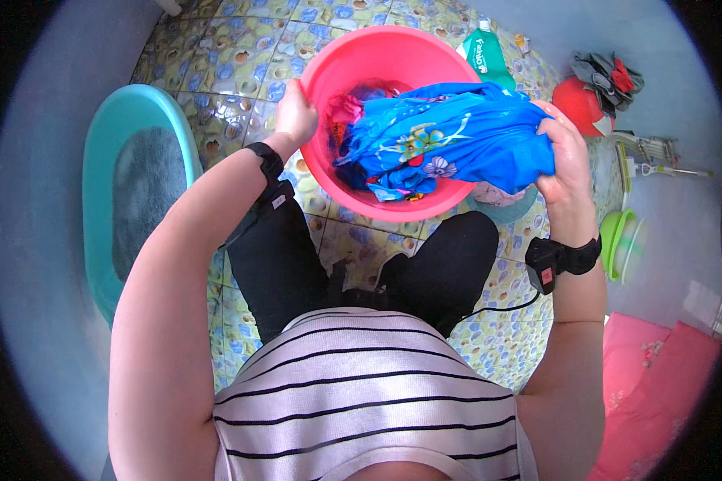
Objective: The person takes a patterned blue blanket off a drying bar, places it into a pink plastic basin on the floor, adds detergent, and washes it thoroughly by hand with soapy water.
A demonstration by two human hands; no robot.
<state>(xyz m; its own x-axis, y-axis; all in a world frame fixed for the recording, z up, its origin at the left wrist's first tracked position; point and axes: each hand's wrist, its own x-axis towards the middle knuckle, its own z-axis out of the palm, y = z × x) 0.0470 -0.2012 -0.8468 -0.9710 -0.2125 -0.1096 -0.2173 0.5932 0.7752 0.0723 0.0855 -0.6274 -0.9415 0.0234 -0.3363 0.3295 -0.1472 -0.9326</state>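
Note:
A pink plastic basin [361, 51] sits before me with wet-looking cloth in it. My left hand [298, 114] grips its left rim, thumb over the edge. In my right hand [564, 147] is a bunched end of a blue floral cloth [439, 135], held up past the basin's right side. The rest of that cloth slopes down into the basin. Beneath it lies other fabric, including a pink-red piece [346, 108]. What lies under the blue cloth is mostly hidden.
On the left stands a turquoise tub [99, 192] with greyish water. Behind the basin is a green pouch [486, 57]. A pale pink cloth [496, 195] pokes out beside the basin. To the right are a red container [577, 105] with dark cloth, green basins [615, 243] and pink fabric [656, 391].

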